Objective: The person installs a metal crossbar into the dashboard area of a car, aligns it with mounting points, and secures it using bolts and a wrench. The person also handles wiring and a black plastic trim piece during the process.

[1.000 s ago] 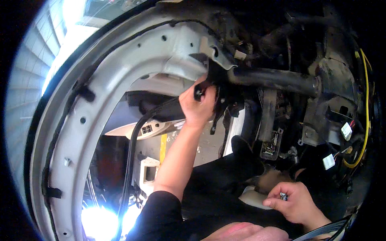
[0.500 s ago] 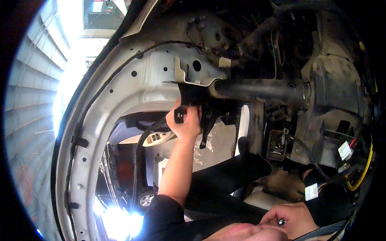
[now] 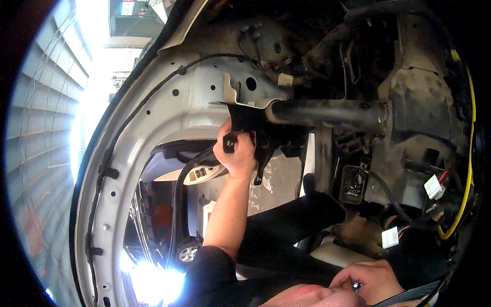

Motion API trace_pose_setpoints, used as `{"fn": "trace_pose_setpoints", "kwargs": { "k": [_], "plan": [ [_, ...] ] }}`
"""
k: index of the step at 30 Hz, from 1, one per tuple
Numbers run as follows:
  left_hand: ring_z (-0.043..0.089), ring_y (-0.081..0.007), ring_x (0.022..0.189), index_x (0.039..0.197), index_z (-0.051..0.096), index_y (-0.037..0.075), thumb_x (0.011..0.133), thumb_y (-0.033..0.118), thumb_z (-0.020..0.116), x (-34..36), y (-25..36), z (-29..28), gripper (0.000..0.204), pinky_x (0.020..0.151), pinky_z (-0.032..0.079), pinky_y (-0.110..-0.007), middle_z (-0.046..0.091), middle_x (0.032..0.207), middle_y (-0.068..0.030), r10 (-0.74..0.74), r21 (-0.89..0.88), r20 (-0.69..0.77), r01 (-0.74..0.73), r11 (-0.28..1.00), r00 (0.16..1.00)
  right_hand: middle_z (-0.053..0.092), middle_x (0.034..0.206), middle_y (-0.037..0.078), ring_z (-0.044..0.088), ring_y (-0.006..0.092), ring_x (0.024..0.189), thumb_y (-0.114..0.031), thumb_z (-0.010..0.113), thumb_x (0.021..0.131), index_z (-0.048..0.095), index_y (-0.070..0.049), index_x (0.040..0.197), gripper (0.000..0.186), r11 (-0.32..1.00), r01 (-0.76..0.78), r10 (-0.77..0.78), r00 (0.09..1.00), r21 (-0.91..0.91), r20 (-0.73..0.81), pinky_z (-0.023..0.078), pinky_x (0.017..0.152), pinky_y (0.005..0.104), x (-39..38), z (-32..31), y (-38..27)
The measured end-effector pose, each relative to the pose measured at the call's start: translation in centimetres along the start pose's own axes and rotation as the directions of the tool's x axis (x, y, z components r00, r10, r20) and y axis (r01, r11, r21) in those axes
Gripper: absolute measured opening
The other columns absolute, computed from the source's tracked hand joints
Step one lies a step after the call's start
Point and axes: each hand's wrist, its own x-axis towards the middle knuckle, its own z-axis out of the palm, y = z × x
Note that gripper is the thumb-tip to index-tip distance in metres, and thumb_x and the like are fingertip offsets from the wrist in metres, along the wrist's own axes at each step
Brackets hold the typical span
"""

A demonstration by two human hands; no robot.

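My left hand (image 3: 236, 156) reaches up into the stripped car body, its fingers curled around a black metal bracket (image 3: 248, 118). That bracket hangs below the pale flange (image 3: 253, 104) at the left end of a dark, dusty cross tube (image 3: 327, 113). Part of the bracket is hidden by the fingers, and a narrow black arm (image 3: 260, 174) of it points down beside them. Low on the right, my right hand (image 3: 373, 281) is closed, with a small shiny metal piece (image 3: 356, 286) showing between the fingers; its kind cannot be made out.
A grey door frame (image 3: 169, 110) with a black cable along it curves down the left. A small tray (image 3: 353, 184) of loose metal parts sits right of centre. White plugs (image 3: 390, 237) on wires and a yellow cable (image 3: 468, 179) hang at the right.
The view has shifted slightly. My left hand stays on the bracket, and my right hand still keeps the small metal piece.
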Motion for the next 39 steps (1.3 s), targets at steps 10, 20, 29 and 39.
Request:
{"fn": "trace_pose_setpoints", "kwargs": {
  "k": [10,20,29,39],
  "plan": [
    [0.063,-0.0144,0.065,0.098,0.071,-0.003,0.069,0.007,0.080,0.6,-0.1,-1.0,0.032,0.068,0.054,-0.029,0.071,0.074,-0.0079,0.190,0.198,0.000,-0.187,0.962,0.982,0.071,0.085,0.015,0.070,0.0262,0.075,-0.021,0.080,0.083,0.072,-0.004,0.089,0.020,0.989,-0.086,0.080,0.995,-0.117,-0.056,0.054,0.068,0.0357,-0.2,1.7,-0.8],
    [0.059,-0.0113,0.056,0.098,0.071,0.000,0.069,0.004,0.082,0.2,-2.4,-1.4,0.031,0.058,0.049,-0.025,0.067,0.067,-0.0061,0.135,0.080,0.057,-0.140,0.987,0.989,0.073,0.080,0.008,0.074,0.0237,0.082,-0.040,0.083,0.083,0.074,-0.008,0.089,0.034,0.923,-0.197,0.174,0.980,-0.331,-0.096,0.057,0.072,0.0359,0.2,3.3,-0.8],
    [0.060,-0.0107,0.073,0.104,0.070,-0.005,0.077,-0.004,0.076,0.3,-0.2,-1.0,0.028,0.070,0.053,-0.027,0.068,0.082,-0.0013,0.000,0.005,0.121,0.000,1.000,0.993,0.071,0.078,0.009,0.071,0.0298,0.074,-0.047,0.077,0.087,0.071,-0.010,0.088,0.038,0.910,-0.036,-0.008,0.994,-0.414,-0.105,0.056,0.067,0.0399,0.4,3.6,1.1],
    [0.058,-0.0176,0.061,0.098,0.073,-0.003,0.070,0.009,0.084,-0.1,-4.0,-1.1,0.032,0.064,0.051,-0.033,0.068,0.072,-0.0076,0.051,0.074,0.019,-0.052,0.996,0.999,0.073,0.084,0.012,0.072,0.0305,0.079,-0.050,0.070,0.093,0.072,-0.009,0.089,0.042,0.909,-0.036,-0.009,0.994,-0.416,-0.105,0.056,0.071,0.0413,-0.1,3.5,1.9]
  ]
}}
